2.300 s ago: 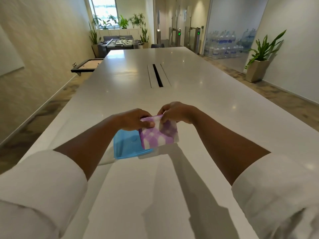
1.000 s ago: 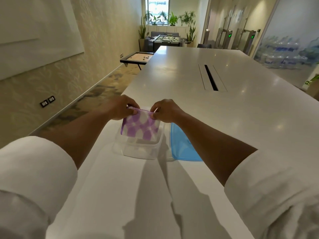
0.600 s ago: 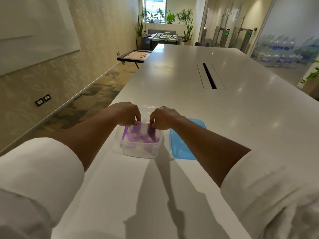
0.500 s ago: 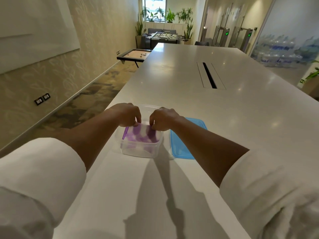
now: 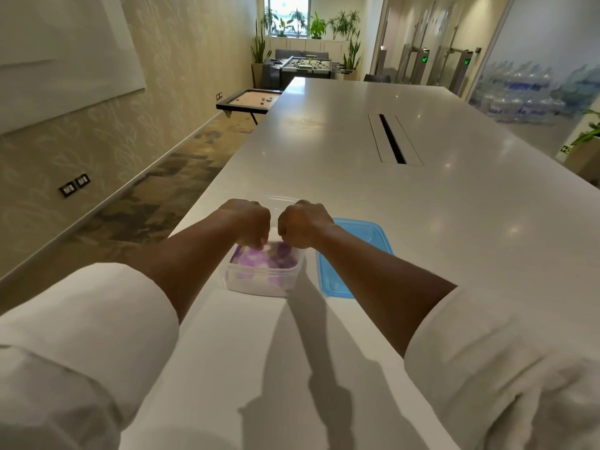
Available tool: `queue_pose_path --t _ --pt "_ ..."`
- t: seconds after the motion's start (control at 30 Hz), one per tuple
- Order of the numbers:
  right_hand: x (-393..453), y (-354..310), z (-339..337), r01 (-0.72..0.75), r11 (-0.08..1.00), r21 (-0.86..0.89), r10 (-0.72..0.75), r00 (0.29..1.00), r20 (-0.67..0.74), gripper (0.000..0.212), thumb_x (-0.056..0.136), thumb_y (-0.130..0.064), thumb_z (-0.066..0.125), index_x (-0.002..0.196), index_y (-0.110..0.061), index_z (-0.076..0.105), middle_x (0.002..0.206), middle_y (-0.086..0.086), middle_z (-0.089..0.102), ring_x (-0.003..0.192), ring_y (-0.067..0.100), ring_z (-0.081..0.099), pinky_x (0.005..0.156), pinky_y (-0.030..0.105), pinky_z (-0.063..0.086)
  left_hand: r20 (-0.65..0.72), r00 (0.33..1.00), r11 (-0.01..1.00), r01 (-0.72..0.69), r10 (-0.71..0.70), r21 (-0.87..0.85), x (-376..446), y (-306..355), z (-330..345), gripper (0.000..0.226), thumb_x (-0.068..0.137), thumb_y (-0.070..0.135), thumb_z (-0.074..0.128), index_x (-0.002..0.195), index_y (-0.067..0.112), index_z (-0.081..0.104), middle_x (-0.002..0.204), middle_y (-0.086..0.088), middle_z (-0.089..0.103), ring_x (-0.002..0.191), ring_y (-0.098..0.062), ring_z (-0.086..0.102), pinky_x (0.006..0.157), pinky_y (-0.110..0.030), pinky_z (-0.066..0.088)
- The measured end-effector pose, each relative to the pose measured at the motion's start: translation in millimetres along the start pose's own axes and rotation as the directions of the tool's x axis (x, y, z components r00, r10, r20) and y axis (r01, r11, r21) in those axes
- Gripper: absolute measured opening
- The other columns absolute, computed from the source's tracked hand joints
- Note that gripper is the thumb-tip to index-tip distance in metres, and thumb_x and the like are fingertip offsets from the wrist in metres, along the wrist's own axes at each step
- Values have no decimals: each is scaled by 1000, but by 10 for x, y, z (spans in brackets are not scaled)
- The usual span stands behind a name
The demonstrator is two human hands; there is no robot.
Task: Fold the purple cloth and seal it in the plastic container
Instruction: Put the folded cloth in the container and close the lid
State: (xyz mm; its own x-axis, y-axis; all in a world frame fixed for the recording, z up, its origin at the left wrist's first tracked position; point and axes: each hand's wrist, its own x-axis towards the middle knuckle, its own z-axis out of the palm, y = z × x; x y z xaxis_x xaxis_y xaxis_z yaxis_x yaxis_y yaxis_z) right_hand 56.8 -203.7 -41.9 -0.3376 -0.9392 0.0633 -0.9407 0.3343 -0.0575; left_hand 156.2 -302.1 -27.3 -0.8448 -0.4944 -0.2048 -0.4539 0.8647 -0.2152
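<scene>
The folded purple-and-white cloth (image 5: pixel 272 258) lies inside the clear plastic container (image 5: pixel 259 284), which stands on the white table near its left edge. My left hand (image 5: pixel 248 222) and my right hand (image 5: pixel 302 224) are both curled over the container's open top, fingertips down on the cloth's far part. Whether the fingers pinch the cloth or only press on it is hidden. The blue lid (image 5: pixel 352 254) lies flat on the table just right of the container, partly covered by my right forearm.
The long white table (image 5: pixel 357 177) stretches ahead with a dark cable slot (image 5: pixel 392 139) in its middle. Its left edge runs close beside the container, with carpeted floor below. A low game board (image 5: pixel 250 99) stands off the table's far left.
The cloth went from held above the container to lying inside it. Both hands have sunk lower with it and stay together over the container.
</scene>
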Motion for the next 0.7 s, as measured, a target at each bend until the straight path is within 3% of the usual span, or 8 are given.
queue_pose_path --t 0.13,0.3,0.43,0.63,0.7 --pt "-20 105 -95 -90 956 278 130 983 -127 25 84 -18 57 99 -29 74 110 0 71 101 22 64 88 35 54 -7 1000 1000 2 -2 -14 9 24 -19 23 81 31 65 101 29 75 101 2 70 86 -21 66 70 -28 53" --pt "-71 331 -205 -196 888 417 290 941 -174 23 82 -19 56 94 -27 74 105 -3 72 98 19 65 85 31 55 -296 953 980 -4 -56 -200 70 169 -214 24 86 28 58 102 32 76 106 5 73 87 -19 66 75 -29 53" --pt "-184 555 -237 -287 794 536 428 890 -158 23 79 -14 57 89 -26 75 99 -3 73 90 18 67 79 31 57 -391 914 910 -68 -108 -410 120 427 -390 21 87 31 59 99 33 75 104 7 73 92 -19 66 80 -32 54" --pt "-441 937 -251 -419 647 637 619 776 -118 23 74 -12 56 89 -15 74 90 2 73 84 21 67 76 34 59 -366 927 850 -127 -82 -512 149 909 -495 23 86 25 58 100 28 76 105 5 74 94 -19 66 85 -34 55" --pt "-533 1040 -260 -461 584 668 670 738 -77 14 71 -12 55 77 -9 67 77 4 68 71 22 63 64 30 55 -312 946 853 -89 -89 -514 178 1058 -487 25 85 26 55 100 25 76 106 2 73 93 -21 66 84 -34 56"
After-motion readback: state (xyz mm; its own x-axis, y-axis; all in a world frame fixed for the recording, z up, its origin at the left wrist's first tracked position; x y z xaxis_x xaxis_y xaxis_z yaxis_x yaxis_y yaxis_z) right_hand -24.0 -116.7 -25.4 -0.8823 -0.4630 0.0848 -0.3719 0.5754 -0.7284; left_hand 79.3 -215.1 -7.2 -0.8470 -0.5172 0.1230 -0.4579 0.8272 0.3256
